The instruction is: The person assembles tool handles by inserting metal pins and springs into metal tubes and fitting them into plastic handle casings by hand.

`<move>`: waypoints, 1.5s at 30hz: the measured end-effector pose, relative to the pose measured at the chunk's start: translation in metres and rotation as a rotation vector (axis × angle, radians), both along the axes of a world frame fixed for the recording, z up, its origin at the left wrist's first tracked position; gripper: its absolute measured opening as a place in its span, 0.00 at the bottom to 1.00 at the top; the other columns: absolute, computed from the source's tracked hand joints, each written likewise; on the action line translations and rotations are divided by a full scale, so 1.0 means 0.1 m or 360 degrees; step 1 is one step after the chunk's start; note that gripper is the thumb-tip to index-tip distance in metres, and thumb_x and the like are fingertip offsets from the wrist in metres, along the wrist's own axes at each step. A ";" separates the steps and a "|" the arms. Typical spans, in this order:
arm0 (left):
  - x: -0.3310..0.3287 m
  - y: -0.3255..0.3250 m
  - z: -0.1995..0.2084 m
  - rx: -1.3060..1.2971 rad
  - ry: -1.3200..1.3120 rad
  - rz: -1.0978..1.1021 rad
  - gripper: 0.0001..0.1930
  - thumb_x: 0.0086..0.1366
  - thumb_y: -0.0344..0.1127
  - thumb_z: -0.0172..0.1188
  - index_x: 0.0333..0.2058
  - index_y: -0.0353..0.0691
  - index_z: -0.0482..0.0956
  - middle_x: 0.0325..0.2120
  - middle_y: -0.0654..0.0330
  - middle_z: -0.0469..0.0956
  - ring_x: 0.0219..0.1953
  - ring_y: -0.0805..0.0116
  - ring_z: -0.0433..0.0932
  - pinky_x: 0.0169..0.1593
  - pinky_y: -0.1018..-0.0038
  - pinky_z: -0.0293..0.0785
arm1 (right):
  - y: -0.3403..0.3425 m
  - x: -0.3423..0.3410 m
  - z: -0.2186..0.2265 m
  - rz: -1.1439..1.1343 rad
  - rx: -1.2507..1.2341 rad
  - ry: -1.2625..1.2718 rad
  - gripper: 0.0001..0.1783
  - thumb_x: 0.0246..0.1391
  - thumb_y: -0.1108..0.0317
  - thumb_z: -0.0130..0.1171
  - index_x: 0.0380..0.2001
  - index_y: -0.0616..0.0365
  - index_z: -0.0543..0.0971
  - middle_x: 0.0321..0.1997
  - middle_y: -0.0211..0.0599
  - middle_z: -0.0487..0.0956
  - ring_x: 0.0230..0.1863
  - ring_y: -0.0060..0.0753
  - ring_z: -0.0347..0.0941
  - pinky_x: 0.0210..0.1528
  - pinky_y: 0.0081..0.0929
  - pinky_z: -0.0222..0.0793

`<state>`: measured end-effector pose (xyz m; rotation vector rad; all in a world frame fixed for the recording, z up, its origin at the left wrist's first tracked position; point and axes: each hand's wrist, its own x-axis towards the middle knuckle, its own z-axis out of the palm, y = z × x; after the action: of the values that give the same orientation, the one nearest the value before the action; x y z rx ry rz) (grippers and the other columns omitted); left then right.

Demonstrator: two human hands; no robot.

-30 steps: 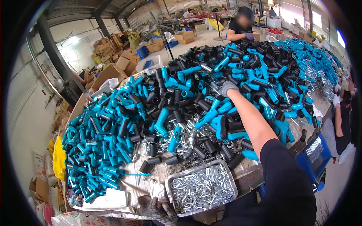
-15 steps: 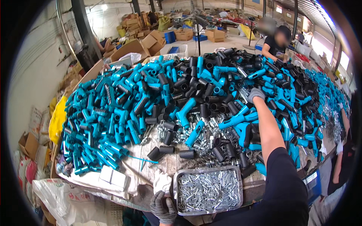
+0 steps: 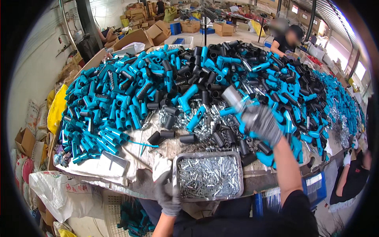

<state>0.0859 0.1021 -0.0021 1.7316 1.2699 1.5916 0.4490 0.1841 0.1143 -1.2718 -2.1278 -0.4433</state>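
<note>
My right hand [image 3: 260,124], in a grey knit glove and blurred by motion, is raised over the heap's front right part. It grips a short grey metal-looking tube [image 3: 232,97] that points up and left. My left hand [image 3: 167,195], gloved alike, is at the left side of a metal tray [image 3: 239,173], fingers apart and holding nothing. Small silvery pins or screws [image 3: 209,175] fill the tray. Beyond it, black sleeves [image 3: 187,138], dark springs [image 3: 197,147] and a teal plastic handle piece [image 3: 196,118] lie on the table.
A large heap of teal and black plastic parts [image 3: 114,93] covers most of the table. White cloth [image 3: 130,166] and a white box [image 3: 112,163] lie at the front left. A co-worker [image 3: 288,39] stands at the far right; another person [image 3: 351,173] is at the right edge.
My right hand has drawn back from the heap toward me, carrying the grey tube. My left hand has risen a little beside the tray. The whole view has shifted slightly.
</note>
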 end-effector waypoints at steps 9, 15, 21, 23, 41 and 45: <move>0.59 -0.28 0.49 -0.0504 -0.0953 -0.0695 0.26 0.67 0.58 0.46 0.43 0.36 0.69 0.29 0.62 0.70 0.31 0.74 0.70 0.36 0.76 0.68 | -1.30 -1.39 -0.56 0.0305 -0.0875 0.0970 0.25 0.53 0.45 0.58 0.42 0.55 0.79 0.26 0.39 0.80 0.26 0.37 0.77 0.30 0.28 0.71; 0.39 -0.50 0.46 -0.0513 0.0430 -0.1071 0.19 0.65 0.41 0.57 0.48 0.34 0.72 0.32 0.50 0.78 0.34 0.63 0.78 0.40 0.69 0.73 | -1.22 -1.49 -0.26 0.0339 -0.0702 0.3408 0.21 0.60 0.44 0.48 0.27 0.49 0.68 0.17 0.26 0.68 0.16 0.21 0.65 0.17 0.17 0.60; 0.45 -0.46 0.38 -0.0579 0.0553 -0.0959 0.23 0.66 0.42 0.56 0.53 0.32 0.68 0.42 0.49 0.77 0.45 0.62 0.77 0.48 0.69 0.71 | -1.35 -1.79 -0.63 0.0342 -0.0927 0.2444 0.27 0.64 0.45 0.40 0.30 0.59 0.73 0.39 0.43 0.80 0.38 0.29 0.75 0.44 0.28 0.70; 0.48 -0.47 0.42 -0.0720 -0.0315 -0.1130 0.25 0.67 0.41 0.54 0.59 0.33 0.64 0.52 0.54 0.72 0.55 0.66 0.69 0.58 0.70 0.63 | -1.42 -1.95 -0.67 0.0366 -0.0889 0.2420 0.28 0.65 0.48 0.37 0.35 0.63 0.76 0.41 0.42 0.81 0.43 0.30 0.75 0.47 0.27 0.68; 0.40 -0.06 0.90 0.0104 0.0040 -0.0625 0.35 0.57 0.40 0.66 0.59 0.36 0.61 0.51 0.51 0.69 0.58 0.58 0.64 0.59 0.64 0.61 | -1.72 -1.50 -1.12 0.0281 -0.1160 0.2096 0.20 0.60 0.53 0.53 0.46 0.57 0.75 0.39 0.39 0.79 0.37 0.36 0.76 0.38 0.31 0.71; 0.28 -0.06 0.97 -0.0246 0.1642 -0.1020 0.25 0.50 0.43 0.69 0.48 0.47 0.78 0.37 0.56 0.80 0.42 0.54 0.77 0.47 0.63 0.72 | -1.67 -1.22 -0.97 0.0293 -0.1067 0.1299 0.13 0.60 0.58 0.52 0.36 0.56 0.77 0.31 0.43 0.77 0.33 0.42 0.75 0.33 0.35 0.70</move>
<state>0.1143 0.0957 0.0952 2.5862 0.9660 0.1845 0.3268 0.0168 0.0170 -1.2576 -1.6604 0.8120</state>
